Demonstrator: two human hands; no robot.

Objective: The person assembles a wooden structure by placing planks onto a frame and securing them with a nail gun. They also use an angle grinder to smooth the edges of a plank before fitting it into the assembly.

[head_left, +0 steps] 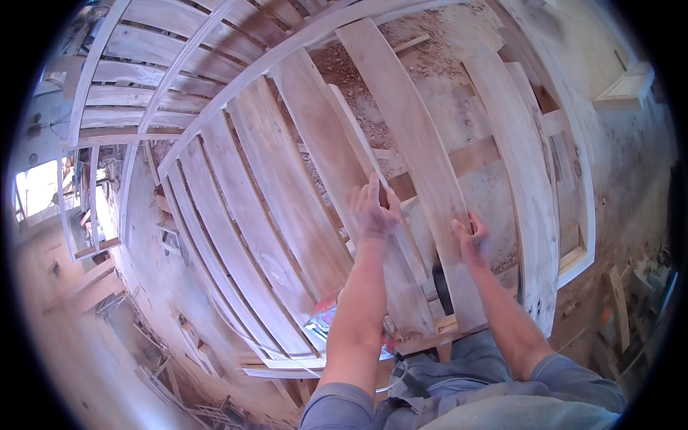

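Grey sleeves (444,398) below, left hand (374,209) lies flat on one plank (322,150), right hand (469,240) grips another plank (408,122).

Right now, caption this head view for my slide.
Left hand flat on one wooden plank, right hand gripping the next plank on a slatted frame.

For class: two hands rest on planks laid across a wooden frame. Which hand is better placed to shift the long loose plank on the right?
Probably the right hand: it already grips the edge of the long loose plank. The left hand lies flat on the neighbouring plank, apart from it.
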